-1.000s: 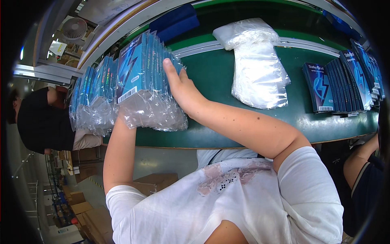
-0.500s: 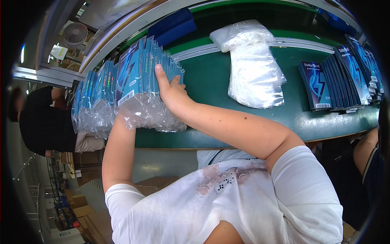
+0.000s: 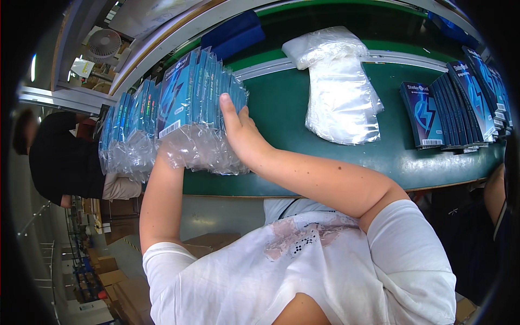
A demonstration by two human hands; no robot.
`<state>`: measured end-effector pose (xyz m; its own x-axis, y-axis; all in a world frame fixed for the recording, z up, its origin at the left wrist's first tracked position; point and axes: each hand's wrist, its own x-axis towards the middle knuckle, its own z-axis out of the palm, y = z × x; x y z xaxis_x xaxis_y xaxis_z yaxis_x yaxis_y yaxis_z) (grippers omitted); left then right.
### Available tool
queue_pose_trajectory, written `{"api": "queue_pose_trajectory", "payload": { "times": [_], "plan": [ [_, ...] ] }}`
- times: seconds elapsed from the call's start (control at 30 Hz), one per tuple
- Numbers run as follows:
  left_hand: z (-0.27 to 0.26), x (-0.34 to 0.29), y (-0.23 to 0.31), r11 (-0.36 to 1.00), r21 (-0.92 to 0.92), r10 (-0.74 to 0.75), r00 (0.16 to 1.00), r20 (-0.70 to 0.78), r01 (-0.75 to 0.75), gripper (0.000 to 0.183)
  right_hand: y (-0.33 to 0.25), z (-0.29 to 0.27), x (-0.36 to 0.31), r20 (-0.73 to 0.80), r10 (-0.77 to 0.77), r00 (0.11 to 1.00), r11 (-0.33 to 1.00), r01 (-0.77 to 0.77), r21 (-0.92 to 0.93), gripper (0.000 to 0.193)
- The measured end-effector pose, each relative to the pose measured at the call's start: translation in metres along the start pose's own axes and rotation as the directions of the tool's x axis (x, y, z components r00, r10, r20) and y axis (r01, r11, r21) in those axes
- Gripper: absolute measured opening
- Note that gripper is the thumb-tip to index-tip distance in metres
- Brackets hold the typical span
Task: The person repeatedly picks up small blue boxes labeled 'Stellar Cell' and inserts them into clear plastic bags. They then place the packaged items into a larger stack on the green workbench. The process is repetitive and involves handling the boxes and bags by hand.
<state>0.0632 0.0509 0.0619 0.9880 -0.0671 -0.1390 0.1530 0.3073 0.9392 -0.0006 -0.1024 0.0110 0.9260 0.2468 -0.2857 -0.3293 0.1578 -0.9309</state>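
Note:
A row of thin blue boxes in clear plastic bags (image 3: 181, 97) stands upright at the left end of the table, their loose bag ends bunched toward me. My right hand (image 3: 244, 132) lies against the near right part of this row, thumb pointing up and fingers stretched out. My left forearm (image 3: 162, 200) reaches up to the front of the same row. Crumpled plastic covers my left hand, so its fingers are hidden. Right of the row lies a stack of flat clear plastic bags (image 3: 341, 103), with a folded bundle at its far end.
Unbagged blue boxes (image 3: 425, 116) lean in rows at the right of the green table (image 3: 271, 184). A dark blue bin (image 3: 233, 35) sits behind the bagged row. Someone in black (image 3: 65, 157) is at the far left; another person's arm (image 3: 495, 195) shows at the right edge.
My right hand has slid slightly to the right along the bagged boxes. The whole view has shifted a little; the bagged row looks otherwise the same.

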Motion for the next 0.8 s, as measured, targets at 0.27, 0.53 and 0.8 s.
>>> {"api": "queue_pose_trajectory", "payload": {
  "times": [0.27,0.53,0.8],
  "plan": [
    [-0.023,-0.038,-0.01,0.965,-0.228,0.132,0.991,-0.005,-0.13,0.075,-0.013,-0.024,0.014,-0.132,-0.378,0.917,0.907,0.395,0.148,0.098],
    [0.029,-0.08,-0.02,0.79,0.062,0.608,0.764,-0.215,-0.61,0.08,-0.073,-0.026,0.072,-0.054,-0.646,0.762,0.756,0.648,0.099,0.075],
    [0.039,-0.064,-0.005,0.566,0.584,0.74,0.671,-0.05,-0.581,0.059,-0.09,-0.024,0.07,0.156,-0.605,0.781,0.796,0.599,0.087,0.078]
  ]
}}
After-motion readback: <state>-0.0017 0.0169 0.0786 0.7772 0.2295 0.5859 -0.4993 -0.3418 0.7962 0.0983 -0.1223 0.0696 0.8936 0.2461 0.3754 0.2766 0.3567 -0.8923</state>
